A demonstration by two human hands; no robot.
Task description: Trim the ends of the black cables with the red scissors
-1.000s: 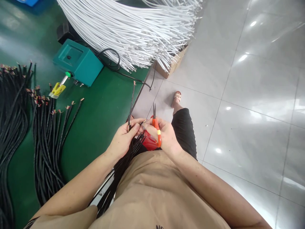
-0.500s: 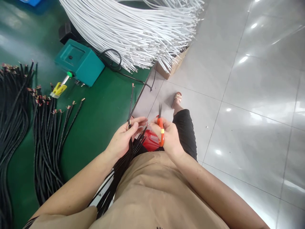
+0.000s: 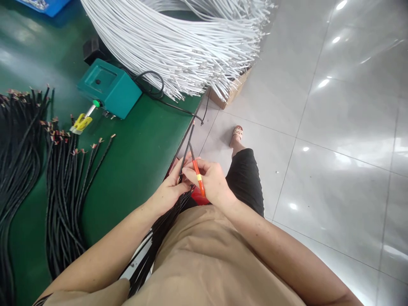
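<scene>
My left hand is closed on a black cable, whose stripped end points up past the fingers. More black cables hang in a bundle below that hand, across my lap. My right hand grips orange-handled scissors with a yellow band, seen edge-on. Their dark blades lie against the cable near its upper part; whether they are closed on it I cannot tell. The fingers of both hands meet around the cable, partly hiding each other. Something red shows under the hands.
On the green table lie black cable bundles with stripped ends. A teal device with a yellow-tipped lever stands behind them. White cables overhang the table edge above a cardboard box. A blue tray is at top left.
My right hand has moved left with the scissors, bringing the blades against the cable. The cable's upper end has shifted right and tilts more, and my left hand has moved slightly right.
</scene>
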